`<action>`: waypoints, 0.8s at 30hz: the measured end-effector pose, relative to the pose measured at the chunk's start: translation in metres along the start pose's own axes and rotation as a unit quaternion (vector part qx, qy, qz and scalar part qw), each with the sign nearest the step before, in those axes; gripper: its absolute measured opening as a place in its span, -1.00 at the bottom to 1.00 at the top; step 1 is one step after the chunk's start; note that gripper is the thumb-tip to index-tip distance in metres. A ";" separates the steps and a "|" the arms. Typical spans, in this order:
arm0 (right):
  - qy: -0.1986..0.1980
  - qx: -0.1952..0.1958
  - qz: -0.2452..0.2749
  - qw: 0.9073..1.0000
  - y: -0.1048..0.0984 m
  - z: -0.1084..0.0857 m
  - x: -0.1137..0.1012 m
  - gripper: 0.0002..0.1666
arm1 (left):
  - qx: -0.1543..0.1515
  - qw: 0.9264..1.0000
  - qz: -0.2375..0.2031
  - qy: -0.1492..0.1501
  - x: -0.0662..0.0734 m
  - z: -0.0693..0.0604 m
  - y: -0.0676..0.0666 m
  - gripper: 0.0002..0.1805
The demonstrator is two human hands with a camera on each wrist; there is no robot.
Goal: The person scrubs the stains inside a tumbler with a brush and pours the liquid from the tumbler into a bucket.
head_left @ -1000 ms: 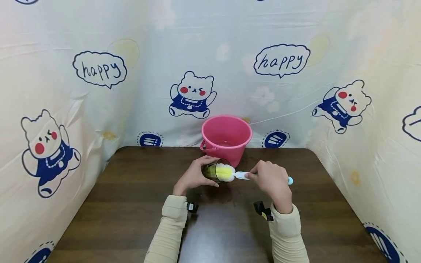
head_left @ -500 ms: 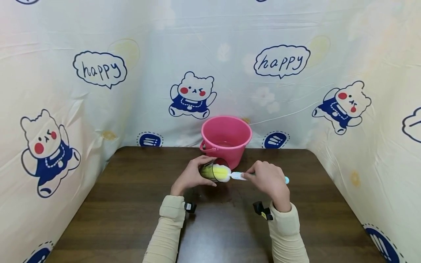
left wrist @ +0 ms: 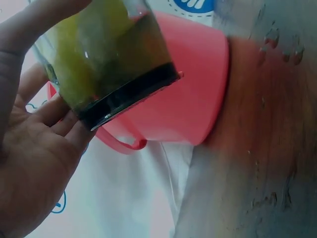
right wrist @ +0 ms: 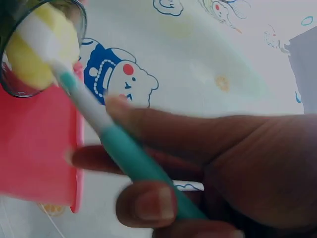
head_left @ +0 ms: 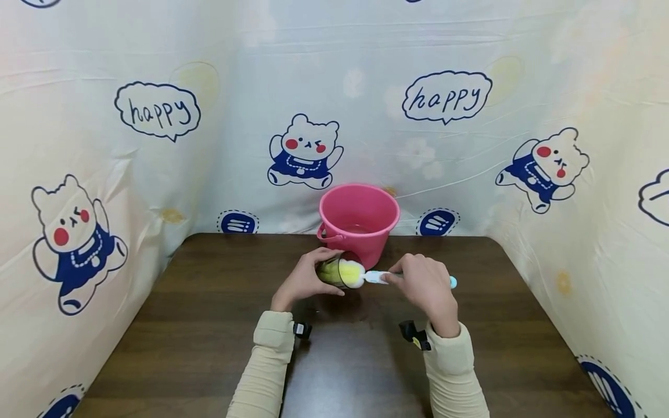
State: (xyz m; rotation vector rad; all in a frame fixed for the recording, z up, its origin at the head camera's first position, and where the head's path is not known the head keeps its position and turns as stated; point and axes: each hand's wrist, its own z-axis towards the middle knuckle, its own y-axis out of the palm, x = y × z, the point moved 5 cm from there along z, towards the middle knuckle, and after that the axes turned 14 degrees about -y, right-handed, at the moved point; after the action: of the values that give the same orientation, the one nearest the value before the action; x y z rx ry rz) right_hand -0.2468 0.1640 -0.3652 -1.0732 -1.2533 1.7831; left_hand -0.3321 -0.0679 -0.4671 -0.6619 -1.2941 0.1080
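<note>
A dark transparent glass (head_left: 331,273) lies tilted on its side above the table, its mouth facing right, gripped by the left hand (head_left: 305,281). In the left wrist view the thick base of the glass (left wrist: 131,96) shows beside the palm. The right hand (head_left: 427,285) pinches the handle of a sponge brush; in the right wrist view the handle is white and green (right wrist: 136,156). The yellow and white sponge head (head_left: 351,273) is partly inside the glass, with its rear end out of the mouth.
A pink bucket (head_left: 372,247) stands just behind the glass at the table's back edge, its handle hanging at the left. Water drops (left wrist: 270,198) dot the brown table (head_left: 209,325). Patterned cloth (head_left: 366,58) hangs behind and at both sides.
The glass and left hand have shifted slightly left. The right hand has moved left with the brush, and the sponge sits a little deeper in the glass than half a second ago.
</note>
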 end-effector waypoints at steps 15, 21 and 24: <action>0.005 0.013 -0.001 1.000 0.006 0.005 0.003 -0.77 | 0.010 1.000 0.011 -0.002 -0.006 0.000 -0.004 -0.05; 0.003 -0.017 0.026 1.000 0.008 0.003 0.011 -0.81 | 0.001 1.000 0.009 0.002 -0.002 -0.001 -0.006 -0.05; 0.024 -0.006 0.014 1.000 0.009 0.005 0.012 -0.77 | 0.002 1.000 0.015 0.003 -0.001 -0.002 -0.006 -0.05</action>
State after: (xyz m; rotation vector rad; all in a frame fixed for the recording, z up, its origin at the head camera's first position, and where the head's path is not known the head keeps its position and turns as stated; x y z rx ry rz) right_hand -0.2574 0.1701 -0.3758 -1.1381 -1.2263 1.7615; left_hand -0.3320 -0.0740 -0.4647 -0.6777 -1.2779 0.1330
